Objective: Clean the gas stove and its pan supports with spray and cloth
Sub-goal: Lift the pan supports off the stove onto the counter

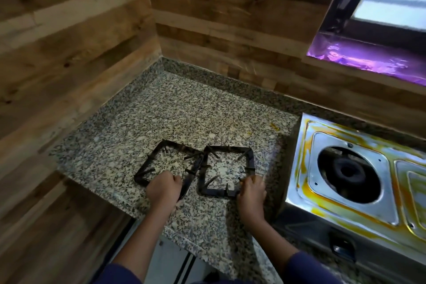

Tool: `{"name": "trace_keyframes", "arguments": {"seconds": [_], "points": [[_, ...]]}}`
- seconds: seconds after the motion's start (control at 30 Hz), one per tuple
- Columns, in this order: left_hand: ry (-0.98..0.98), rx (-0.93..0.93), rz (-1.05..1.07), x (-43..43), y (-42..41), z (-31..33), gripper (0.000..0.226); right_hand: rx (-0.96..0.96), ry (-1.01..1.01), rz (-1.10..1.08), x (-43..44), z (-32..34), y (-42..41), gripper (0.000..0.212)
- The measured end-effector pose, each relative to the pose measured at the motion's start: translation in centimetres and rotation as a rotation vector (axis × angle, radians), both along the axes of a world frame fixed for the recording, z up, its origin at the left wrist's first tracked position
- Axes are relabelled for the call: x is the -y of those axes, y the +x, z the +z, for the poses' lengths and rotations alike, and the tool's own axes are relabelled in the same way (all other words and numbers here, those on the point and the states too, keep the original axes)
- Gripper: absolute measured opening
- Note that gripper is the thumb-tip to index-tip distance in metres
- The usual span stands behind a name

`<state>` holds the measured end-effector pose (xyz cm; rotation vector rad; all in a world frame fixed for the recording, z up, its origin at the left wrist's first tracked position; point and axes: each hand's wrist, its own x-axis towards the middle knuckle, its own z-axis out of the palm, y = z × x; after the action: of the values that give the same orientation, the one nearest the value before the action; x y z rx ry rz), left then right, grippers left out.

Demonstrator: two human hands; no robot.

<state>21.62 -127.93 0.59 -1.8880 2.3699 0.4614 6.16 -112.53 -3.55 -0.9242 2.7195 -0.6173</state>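
Note:
Two black square pan supports lie side by side on the speckled granite counter (184,104). My left hand (164,188) grips the near edge of the left pan support (149,161). My right hand (251,193) grips the near right corner of the right pan support (250,160). To the right stands the steel gas stove (306,200), its top streaked with yellow-orange grime. Its bare black burner (347,171) sits exposed in the round opening. No spray bottle or cloth is in view.
Wood-panelled walls (76,48) close the counter's left and back sides. A window with a purple-lit sill (368,57) is at the upper right. A stove knob (341,245) shows on the stove's front. The counter's front edge drops off below my forearms.

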Motion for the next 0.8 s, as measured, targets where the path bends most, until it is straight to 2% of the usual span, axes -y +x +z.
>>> {"name": "trace_keyframes", "arguments": {"seconds": [0.07,0.13,0.27,0.33,0.43,0.6,0.8], "points": [[-0.025,0.04,-0.015,-0.3,-0.2,1.0,0.039,0.013,-0.012,0.008,-0.2,0.5,-0.2,0.021],[-0.076,0.038,-0.043,-0.9,-1.1,2.1,0.035,0.068,-0.069,0.004,-0.2,1.3,-0.2,0.031],[-0.155,-0.014,-0.176,-3.4,-5.4,4.9,0.036,0.157,-0.288,0.034,-1.4,5.0,-0.2,0.046],[-0.161,-0.065,-0.259,-5.0,-8.4,6.1,0.038,0.17,-0.395,0.061,-2.6,7.4,-0.8,0.042],[-0.164,-0.237,-0.438,-9.0,-13.2,7.7,0.037,0.076,-0.562,0.031,-6.7,10.6,-3.4,0.031],[-0.184,-0.498,-0.677,-18.9,-19.5,10.0,0.029,-0.024,-0.677,-0.18,-17.6,12.8,-9.4,0.021],[-0.091,-0.733,-1.041,-33.6,-26.5,8.5,0.022,-0.062,-0.685,-0.53,-33.8,11.3,-15.8,0.023]]}}
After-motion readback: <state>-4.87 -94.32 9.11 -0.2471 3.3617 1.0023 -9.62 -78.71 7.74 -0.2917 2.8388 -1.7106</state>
